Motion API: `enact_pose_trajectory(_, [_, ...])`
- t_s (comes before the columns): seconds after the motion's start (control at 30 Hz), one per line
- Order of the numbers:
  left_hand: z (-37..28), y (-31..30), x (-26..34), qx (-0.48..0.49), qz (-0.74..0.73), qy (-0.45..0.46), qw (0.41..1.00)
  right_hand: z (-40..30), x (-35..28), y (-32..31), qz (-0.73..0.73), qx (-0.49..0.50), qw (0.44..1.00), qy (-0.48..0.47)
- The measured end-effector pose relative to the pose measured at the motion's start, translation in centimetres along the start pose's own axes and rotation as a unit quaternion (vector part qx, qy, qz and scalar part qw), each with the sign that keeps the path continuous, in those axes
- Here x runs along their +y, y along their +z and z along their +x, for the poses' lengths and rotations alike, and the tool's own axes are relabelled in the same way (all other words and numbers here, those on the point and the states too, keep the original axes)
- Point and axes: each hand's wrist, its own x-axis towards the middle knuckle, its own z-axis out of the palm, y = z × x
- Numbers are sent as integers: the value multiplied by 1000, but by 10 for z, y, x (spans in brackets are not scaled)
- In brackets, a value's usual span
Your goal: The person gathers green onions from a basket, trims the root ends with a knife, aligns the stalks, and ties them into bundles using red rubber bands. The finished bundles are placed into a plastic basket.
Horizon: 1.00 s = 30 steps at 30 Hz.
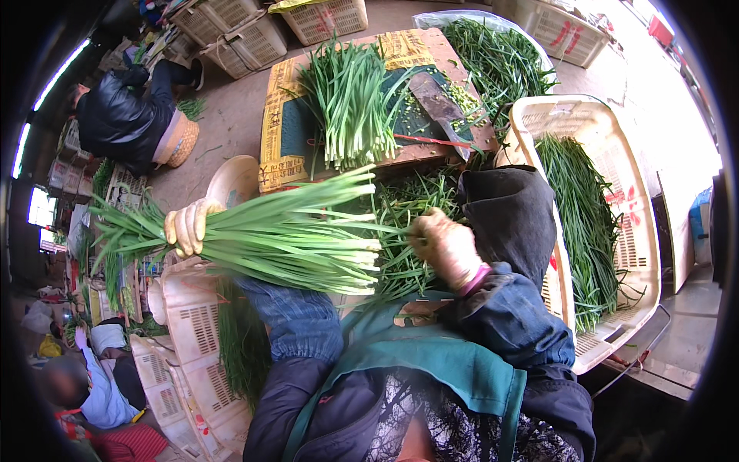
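My left hand (189, 226), in a pale glove, is closed round a thick bunch of long green leafy stalks, like garlic chives (294, 242), their pale cut ends pointing right. Just right of those ends is my right hand (443, 245), gloved and curled, its fingers at a thin green leaf; the hand is somewhat blurred. Ahead, a second bundle of the stalks (349, 107) lies on a taped board (277, 104). A cleaver (433, 101) rests beside it among chopped bits, near a red strip (424, 140). Loose leaves (404, 231) fill the space beneath my hands.
A plastic crate (635, 231) holding long green stalks stands at my right, another crate (193, 323) at my left. Behind the board is a clear bag of leaves (491, 58). Co-workers sit at the upper left (115, 115) and lower left (109, 387). A bowl (234, 179) is near my left hand.
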Motion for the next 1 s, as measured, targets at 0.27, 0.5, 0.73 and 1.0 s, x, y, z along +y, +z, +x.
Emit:
enact_pose_trajectory(0.27, [-5,-23,18,13,-78,64,995,8,12,-2,424,-180,887,-31])
enact_pose_trajectory(0.5, [-6,-23,-4,19,-60,30,998,49,-62,35,709,-243,657,82])
enact_pose_trajectory(0.73, [-10,-25,-1,28,-39,35,998,35,5,-9,281,-234,928,73])
enact_pose_trajectory(1.0, [-12,-26,-16,60,-3,20,998,43,-50,-13,567,-151,804,92])
